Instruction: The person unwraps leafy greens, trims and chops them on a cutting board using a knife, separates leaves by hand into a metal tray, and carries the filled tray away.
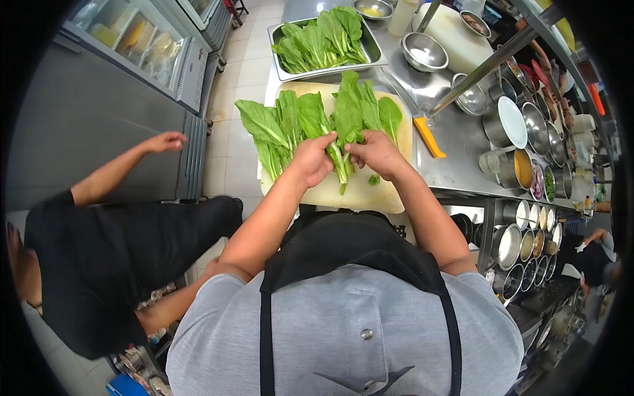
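Over a pale cutting board [310,193], my left hand [313,158] and my right hand [378,156] are close together with leafy greens [338,158] between them. Both hands have their fingers closed on the stems, whose pale ends point toward me. More loose leaves [264,125] lie on the board to the left, and others [389,117] to the right. A small green scrap [374,179] rests just below my right hand. Beyond the board, a steel tray [376,58] holds a heap of the same greens [323,41].
A knife with an orange handle [429,137] lies right of the board. Steel bowls [424,51] and a slanting metal post [472,76] stand farther right, with several pots and ingredient containers [522,168]. A person in black [99,264] is at my left, near a fridge [152,46].
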The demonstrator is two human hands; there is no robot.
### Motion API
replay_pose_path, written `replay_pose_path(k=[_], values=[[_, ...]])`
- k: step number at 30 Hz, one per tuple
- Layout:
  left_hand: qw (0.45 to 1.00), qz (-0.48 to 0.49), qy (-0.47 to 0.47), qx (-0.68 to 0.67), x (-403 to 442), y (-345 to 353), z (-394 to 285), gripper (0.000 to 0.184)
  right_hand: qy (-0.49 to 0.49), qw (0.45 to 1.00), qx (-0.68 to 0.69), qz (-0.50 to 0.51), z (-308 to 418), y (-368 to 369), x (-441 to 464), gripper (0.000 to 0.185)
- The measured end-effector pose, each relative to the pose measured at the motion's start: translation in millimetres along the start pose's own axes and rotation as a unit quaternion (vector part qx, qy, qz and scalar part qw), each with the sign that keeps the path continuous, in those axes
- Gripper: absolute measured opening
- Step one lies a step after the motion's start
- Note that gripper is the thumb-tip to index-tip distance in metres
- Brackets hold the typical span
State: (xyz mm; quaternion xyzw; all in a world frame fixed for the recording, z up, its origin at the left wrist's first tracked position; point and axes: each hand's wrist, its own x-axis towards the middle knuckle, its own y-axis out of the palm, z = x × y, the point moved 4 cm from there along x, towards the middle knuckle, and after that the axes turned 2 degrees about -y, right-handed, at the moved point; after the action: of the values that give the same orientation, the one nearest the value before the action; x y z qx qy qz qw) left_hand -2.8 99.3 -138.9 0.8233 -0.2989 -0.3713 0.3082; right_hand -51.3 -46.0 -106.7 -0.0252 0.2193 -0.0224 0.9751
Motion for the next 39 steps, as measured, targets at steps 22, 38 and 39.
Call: replay_pose_path(k=[22, 38, 39], values=[[0.854, -0.092, 0.142, 0.492, -8, 37, 0, 0.027, -0.142, 0.876, -0.407, -0.217, 1, -88, 8, 0.034], [0.673, -0.342, 0.268, 0.598, -51, -99, -44, 0.028, -0.091, 0.932, -0.350, 0.000, 1, 96, 88, 0.052], [0.674, -0.337, 0.267, 0.601, -51, -102, -43, 0.026, -0.088, 0.931, -0.355, 0.006, -2, 90, 88, 0.052]])
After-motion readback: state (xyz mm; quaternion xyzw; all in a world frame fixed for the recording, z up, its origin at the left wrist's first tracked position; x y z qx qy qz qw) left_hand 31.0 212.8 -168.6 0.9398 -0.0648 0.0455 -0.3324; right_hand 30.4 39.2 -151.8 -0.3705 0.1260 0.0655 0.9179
